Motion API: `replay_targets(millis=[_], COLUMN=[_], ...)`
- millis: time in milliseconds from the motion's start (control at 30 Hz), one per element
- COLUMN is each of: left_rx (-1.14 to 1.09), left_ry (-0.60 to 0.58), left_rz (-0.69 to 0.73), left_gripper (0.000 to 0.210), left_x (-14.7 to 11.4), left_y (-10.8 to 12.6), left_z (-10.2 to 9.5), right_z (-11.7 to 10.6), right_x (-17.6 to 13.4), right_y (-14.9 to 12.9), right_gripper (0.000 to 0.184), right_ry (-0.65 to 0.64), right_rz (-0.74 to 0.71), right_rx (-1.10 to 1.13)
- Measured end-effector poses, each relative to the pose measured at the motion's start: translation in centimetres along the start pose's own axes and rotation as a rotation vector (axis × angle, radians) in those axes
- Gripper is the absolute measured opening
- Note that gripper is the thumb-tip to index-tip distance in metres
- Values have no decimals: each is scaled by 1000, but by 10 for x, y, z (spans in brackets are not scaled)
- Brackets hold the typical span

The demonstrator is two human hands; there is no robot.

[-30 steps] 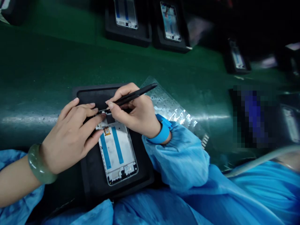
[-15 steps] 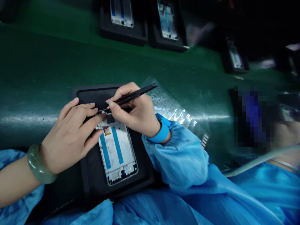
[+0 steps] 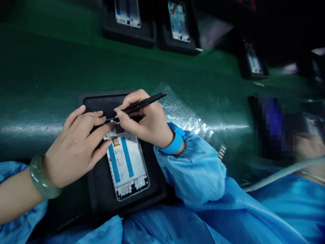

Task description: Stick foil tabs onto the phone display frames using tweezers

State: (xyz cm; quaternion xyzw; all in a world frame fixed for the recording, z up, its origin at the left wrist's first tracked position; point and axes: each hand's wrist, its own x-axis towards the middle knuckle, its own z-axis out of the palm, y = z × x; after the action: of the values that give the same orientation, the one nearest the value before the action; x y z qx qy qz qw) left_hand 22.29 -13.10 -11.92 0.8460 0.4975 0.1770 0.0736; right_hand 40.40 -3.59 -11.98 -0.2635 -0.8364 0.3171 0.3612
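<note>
A phone's metal midframe (image 3: pixel 127 169) with two blue adhesive strips and a small orange flex connector (image 3: pixel 116 141) lies in a black foam tray (image 3: pixel 100 189). My left hand (image 3: pixel 73 145) rests over its upper left end, fingers stretched and apart, index fingertip touching the frame beside a dark square (image 3: pixel 119 128). In a pinch, my right hand (image 3: pixel 147 122) holds slim black tweezers (image 3: pixel 149 100) slanting down to the frame's top edge. Their tips are hidden behind my fingers, so I cannot tell whether they grip a part.
A clear plastic sheet (image 3: pixel 185 115) with rows of small pieces lies beyond my right wrist. Across the green surface (image 3: pixel 63 67) stand more black trays (image 3: pixel 132 39) holding phone frames (image 3: pixel 179 23). At right is another person's blurred hand (image 3: pixel 309 149), near a pixelated patch.
The far trays have shifted slightly left and up in view. Both my hands, the tweezers and the phone frame stay almost exactly where they were.
</note>
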Motion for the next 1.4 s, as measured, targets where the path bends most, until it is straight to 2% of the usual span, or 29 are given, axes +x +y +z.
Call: replay_targets(millis=[333, 633, 1133, 1400], left_rx=[-6, -15, -19, -20], left_ry=[-12, -10, -8, -11], left_rz=[-20, -31, -42, -30], left_gripper=[34, 33, 35, 34], left_x=[1, 1, 1, 1], left_y=[2, 4, 4, 4], left_z=[-1, -2, -3, -3], right_z=[-3, -1, 0, -5], right_x=[-4, -6, -6, -5], right_y=[-3, -5, -4, -3], right_gripper=[7, 7, 9, 8], right_ry=[65, 46, 26, -2], right_rz=[-34, 2, -27, -41], right_rx=[-19, -59, -114, -24])
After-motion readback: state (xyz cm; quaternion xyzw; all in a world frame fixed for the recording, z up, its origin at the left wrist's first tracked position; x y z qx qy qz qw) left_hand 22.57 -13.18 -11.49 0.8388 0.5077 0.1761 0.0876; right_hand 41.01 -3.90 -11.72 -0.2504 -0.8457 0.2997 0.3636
